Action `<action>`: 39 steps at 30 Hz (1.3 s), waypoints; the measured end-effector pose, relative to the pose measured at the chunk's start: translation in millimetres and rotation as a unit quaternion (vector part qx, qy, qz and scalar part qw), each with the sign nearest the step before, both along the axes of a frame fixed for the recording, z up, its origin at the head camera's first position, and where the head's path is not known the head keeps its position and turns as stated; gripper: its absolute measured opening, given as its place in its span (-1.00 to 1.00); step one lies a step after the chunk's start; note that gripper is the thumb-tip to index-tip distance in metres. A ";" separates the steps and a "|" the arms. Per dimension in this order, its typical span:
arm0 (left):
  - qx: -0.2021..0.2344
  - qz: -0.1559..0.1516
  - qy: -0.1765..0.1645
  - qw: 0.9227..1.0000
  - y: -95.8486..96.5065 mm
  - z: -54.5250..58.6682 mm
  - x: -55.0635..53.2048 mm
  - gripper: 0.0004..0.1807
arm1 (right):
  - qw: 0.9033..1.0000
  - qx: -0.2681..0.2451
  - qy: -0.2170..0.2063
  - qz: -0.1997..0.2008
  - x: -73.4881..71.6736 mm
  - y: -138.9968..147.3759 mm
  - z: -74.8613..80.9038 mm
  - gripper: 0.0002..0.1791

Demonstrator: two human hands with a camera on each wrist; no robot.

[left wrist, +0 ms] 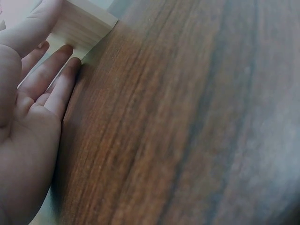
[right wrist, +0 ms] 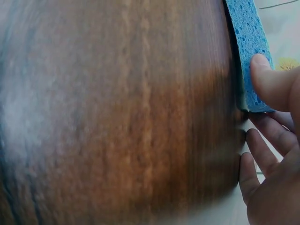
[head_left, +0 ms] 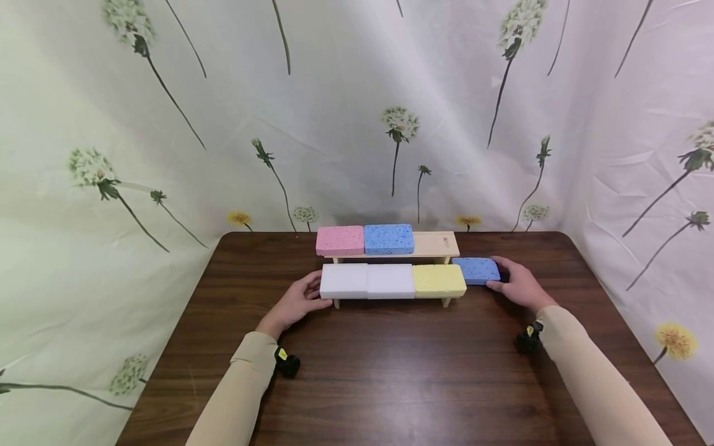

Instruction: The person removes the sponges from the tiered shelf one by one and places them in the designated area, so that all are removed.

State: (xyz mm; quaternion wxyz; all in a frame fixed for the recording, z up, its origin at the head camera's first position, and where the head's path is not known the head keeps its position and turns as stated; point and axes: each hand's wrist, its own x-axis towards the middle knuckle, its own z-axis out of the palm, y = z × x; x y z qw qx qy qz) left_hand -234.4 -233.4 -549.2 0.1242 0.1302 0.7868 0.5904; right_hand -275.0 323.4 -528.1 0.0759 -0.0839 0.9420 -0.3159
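My right hand (head_left: pixel 519 284) grips the right end of a blue sponge (head_left: pixel 476 271), thumb on its front side. In the right wrist view the thumb lies on the speckled blue face, with several fingers spread lower down. That sponge is low beside the right end of the front wooden stand (head_left: pixel 446 302). Two white sponges (head_left: pixel 343 282) and a yellow sponge (head_left: pixel 439 280) sit in a row on this stand. At its left end, my left hand (head_left: pixel 295 303) has its fingers loosely extended, their tips at the pale wood (left wrist: pixel 84 26) in the left wrist view.
Behind stands a second wooden stand (head_left: pixel 435 243) bearing a pink sponge (head_left: pixel 340 240) and a blue sponge (head_left: pixel 388 239), with bare wood at its right end. All stand on a dark wooden table (head_left: pixel 390 371). A flowered cloth (head_left: pixel 346 124) hangs along the table's back edge.
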 end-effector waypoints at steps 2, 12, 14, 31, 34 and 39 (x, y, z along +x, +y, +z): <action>0.001 0.000 0.002 1.000 0.2 0.3 -0.9 -0.08 | 1.000 0.001 0.001 0.002 -0.2 -0.3 0.1 -0.21; 0.004 -0.006 0.009 1.000 1.0 -0.1 -2.1 -0.11 | 1.000 0.003 0.004 0.007 -3.8 -1.5 0.2 -0.16; 0.004 -0.004 0.007 1.000 1.2 -0.2 -1.7 -0.11 | 1.000 0.002 0.002 0.007 -3.5 -1.6 0.5 -0.15; 0.010 -0.003 0.010 1.000 1.2 -1.4 -1.3 -0.13 | 1.000 0.001 0.002 0.006 -2.2 -3.2 -2.3 -0.13; 0.007 -0.003 0.010 1.000 1.0 -1.2 0.1 -0.12 | 1.000 -0.001 -0.003 0.006 -1.8 -2.4 -2.7 -0.13; 0.004 -0.006 0.015 1.000 2.3 -2.4 -0.1 -0.13 | 1.000 -0.004 -0.008 0.007 -1.4 1.5 -3.5 -0.06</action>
